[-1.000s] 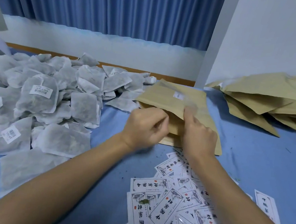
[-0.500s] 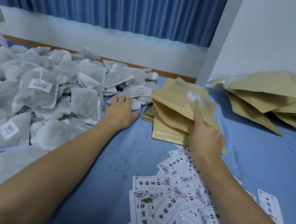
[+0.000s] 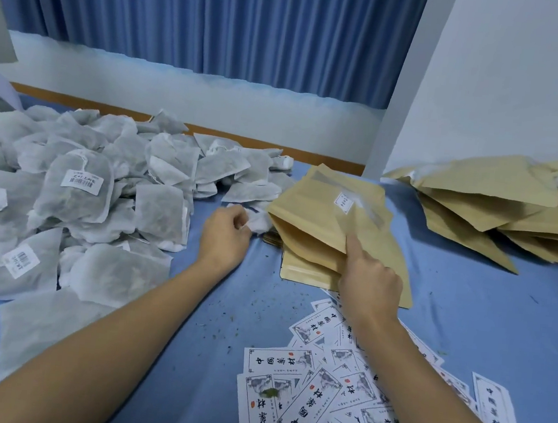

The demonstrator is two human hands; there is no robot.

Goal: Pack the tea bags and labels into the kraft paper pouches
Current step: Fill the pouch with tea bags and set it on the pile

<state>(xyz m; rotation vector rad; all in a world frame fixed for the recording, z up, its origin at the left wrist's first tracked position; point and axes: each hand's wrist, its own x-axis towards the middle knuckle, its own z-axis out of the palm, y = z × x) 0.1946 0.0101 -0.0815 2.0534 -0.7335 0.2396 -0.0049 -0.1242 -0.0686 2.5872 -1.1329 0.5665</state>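
Tea bag (image 3: 259, 224) in left hand (image 3: 225, 238), pouch (image 3: 311, 221) in right hand (image 3: 368, 282)

The light is soft and even, a bit cool and blue. Faint shadows lie on the blue cloth (image 3: 243, 311) beside the left arm (image 3: 101, 347). The wide lens bends the curtain (image 3: 222, 16) at the edges. The far right pile of pouches (image 3: 495, 206) looks smudgy.

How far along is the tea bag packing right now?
Partway, it seems. Done: a heap of pouches lies at far right, though whether they are filled is unclear. In hand: the right hand holds one pouch open while the left hand pinches a tea bag at its mouth. Left: the big tea bag pile, the scattered labels and a stack of flat pouches underneath.
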